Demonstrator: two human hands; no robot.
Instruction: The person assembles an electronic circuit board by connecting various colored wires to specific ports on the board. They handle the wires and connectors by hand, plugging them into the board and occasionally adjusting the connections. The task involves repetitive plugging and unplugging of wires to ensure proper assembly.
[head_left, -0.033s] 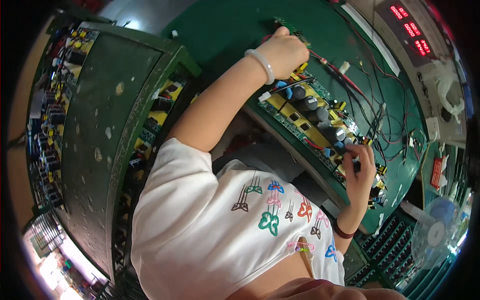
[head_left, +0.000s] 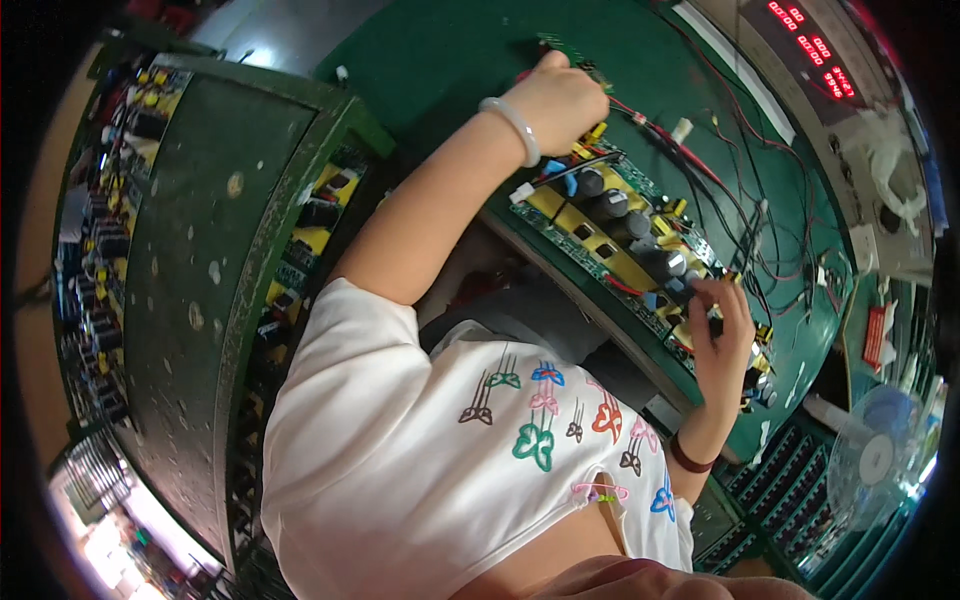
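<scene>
A long circuit board [head_left: 565, 218] with yellow, blue and black parts lies along the near edge of the green bench. Across its far left end reaches my left hand [head_left: 562, 105], wearing a pale bangle. Its fingers are curled closed, and whatever they hold is hidden beneath the hand. A small green board [head_left: 580, 62] shows just beyond the knuckles. My right hand [head_left: 725, 325], with a dark red band at the wrist, rests over the right part of the long board. Its bent fingers and thumb are apart, near the round capacitors [head_left: 668, 264] and a blue part.
Red and black wires [head_left: 690, 155] trail over the bench [head_left: 450, 65] toward an instrument with red digits [head_left: 815, 50]. A green metal rack [head_left: 230, 190] with several similar boards stands at left. At lower right are a clear fan [head_left: 875, 460] and dark trays [head_left: 775, 480].
The view has shifted slightly. My right fingers have lifted a little and parted from the thumb. My left hand keeps the same closed pose at the board's far end.
</scene>
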